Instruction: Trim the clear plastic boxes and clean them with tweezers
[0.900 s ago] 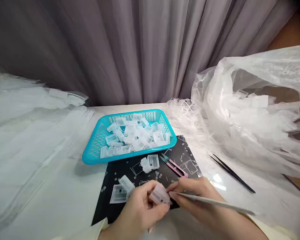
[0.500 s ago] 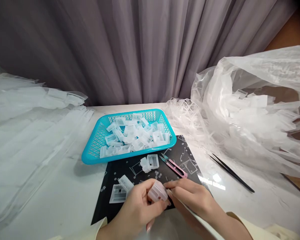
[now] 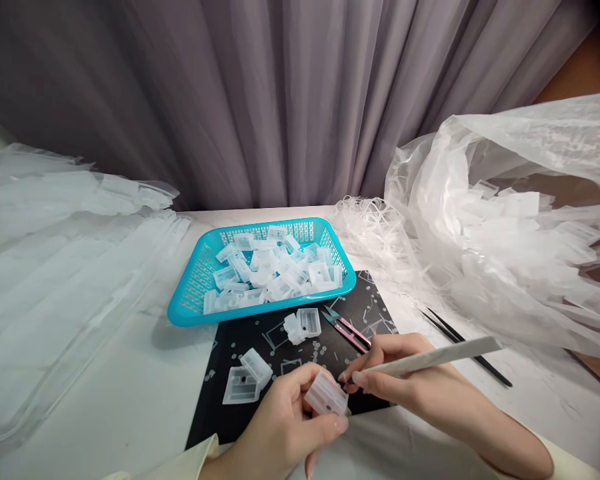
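From where I stand, at the lower centre of the frame, the left hand [image 3: 293, 417] pinches a translucent plastic piece [image 3: 325, 393] between thumb and fingers. To its right, the right hand [image 3: 405, 377] grips a pale-handled tool [image 3: 445, 353] like a pen, its tip by the piece's right edge; whether they touch, I can't tell. The piece looks light, fairly stiff, probably a bit slippery; I'd hold it by its outer walls, with fingertips clear of the tool. Beneath, a black mat [image 3: 207, 420] carries similar loose pieces [image 3: 241, 387] and pink-handled snips [image 3: 347, 333]. Black tweezers [image 3: 495, 371] lie at right. Beyond, at centre, a blue basket [image 3: 260, 312] holds more pieces, before a grey curtain [image 3: 260, 87].
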Tool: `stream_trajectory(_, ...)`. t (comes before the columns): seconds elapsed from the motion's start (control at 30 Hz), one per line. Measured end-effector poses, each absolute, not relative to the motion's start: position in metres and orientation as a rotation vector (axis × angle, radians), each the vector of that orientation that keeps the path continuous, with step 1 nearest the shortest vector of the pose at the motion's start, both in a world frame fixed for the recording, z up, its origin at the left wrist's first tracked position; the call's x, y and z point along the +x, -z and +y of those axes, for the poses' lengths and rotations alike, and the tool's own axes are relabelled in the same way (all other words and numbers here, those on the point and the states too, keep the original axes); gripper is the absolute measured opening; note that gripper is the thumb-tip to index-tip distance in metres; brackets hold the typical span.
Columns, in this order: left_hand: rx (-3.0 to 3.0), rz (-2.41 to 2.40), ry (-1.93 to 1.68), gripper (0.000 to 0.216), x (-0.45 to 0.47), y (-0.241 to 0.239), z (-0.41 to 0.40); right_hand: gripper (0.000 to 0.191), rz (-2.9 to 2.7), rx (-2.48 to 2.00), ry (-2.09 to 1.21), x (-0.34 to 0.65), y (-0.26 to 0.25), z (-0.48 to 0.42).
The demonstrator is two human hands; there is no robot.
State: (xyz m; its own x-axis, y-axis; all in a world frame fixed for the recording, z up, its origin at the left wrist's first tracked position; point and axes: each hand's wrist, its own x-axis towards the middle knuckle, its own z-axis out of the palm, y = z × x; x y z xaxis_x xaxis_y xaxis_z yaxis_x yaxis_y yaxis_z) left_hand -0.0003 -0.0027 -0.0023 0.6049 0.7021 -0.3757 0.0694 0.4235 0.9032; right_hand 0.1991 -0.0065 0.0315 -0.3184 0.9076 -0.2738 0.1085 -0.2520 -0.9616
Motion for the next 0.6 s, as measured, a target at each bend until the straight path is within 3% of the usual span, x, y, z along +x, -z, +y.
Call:
stream_trajectory(0.13,1.091,0.847,-0.471,0.021,-0.001,0.007,-0.003,0.027,-1.390,-1.346,-1.615,0.198,-0.031,-0.005)
stream_trajectory(0.37,1.121,0.820,-0.444,0.030,-0.003,0.003,-0.005,0.029,-1.513,-1.463,-1.294,0.207,-0.033,0.001)
stream_trajectory(0.6,1.500,0.892,-0.430,0.030,-0.006,-0.007,-0.013,0.026,-1.111,-0.935,-1.983,0.220,-0.033,-0.001)
